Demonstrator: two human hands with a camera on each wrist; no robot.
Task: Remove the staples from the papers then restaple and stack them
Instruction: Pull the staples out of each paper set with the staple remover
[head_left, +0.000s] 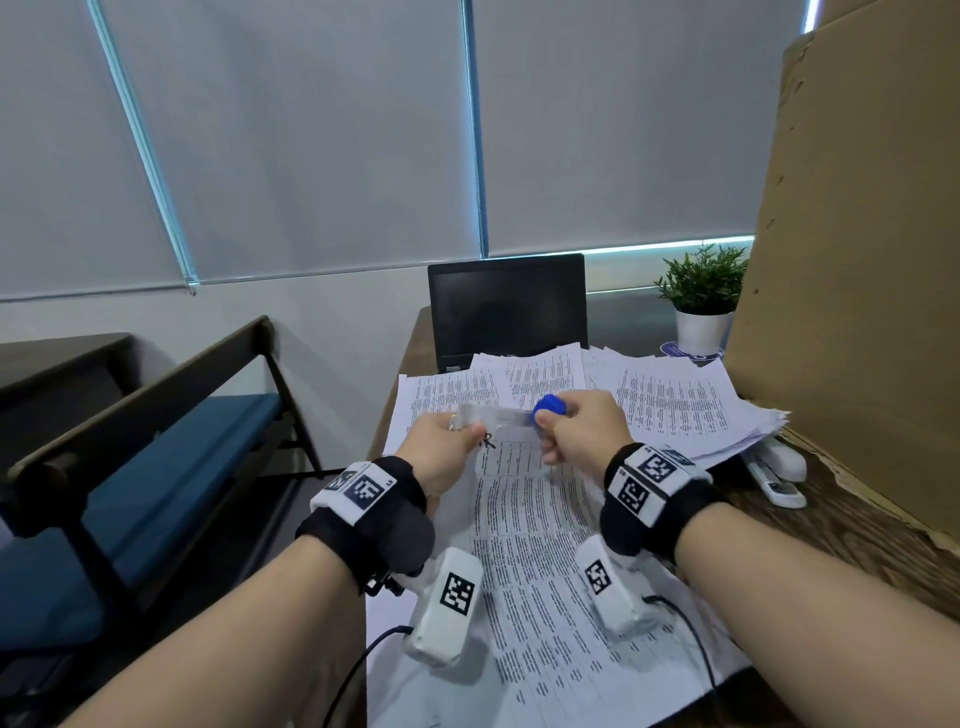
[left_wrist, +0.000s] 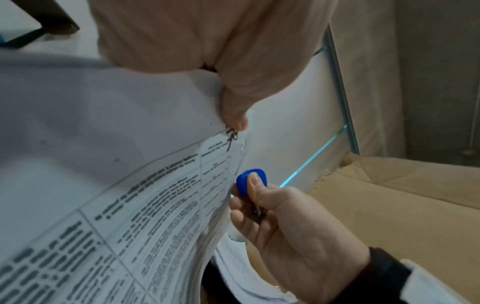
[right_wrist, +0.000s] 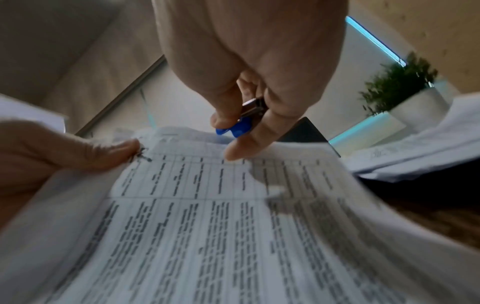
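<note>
Pinching papers (head_left: 524, 519), hands (head_left: 441, 447) gripping staple remover (head_left: 549, 406) — lifted

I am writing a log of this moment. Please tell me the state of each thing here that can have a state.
Left hand: pinches the paper corner.
Right hand: grips the blue staple remover.
Held papers: top edge lifted.
Laptop: open, screen dark.
White stapler: lying unused on the desk.

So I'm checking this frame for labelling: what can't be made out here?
- Staple remover teeth: hidden by the right hand in every view.
- Staple at the papers' corner: too small; only a dark scribble shows beside the left hand.
- Printed text: blurred.
- Stapler: partly under a paper stack.
</note>
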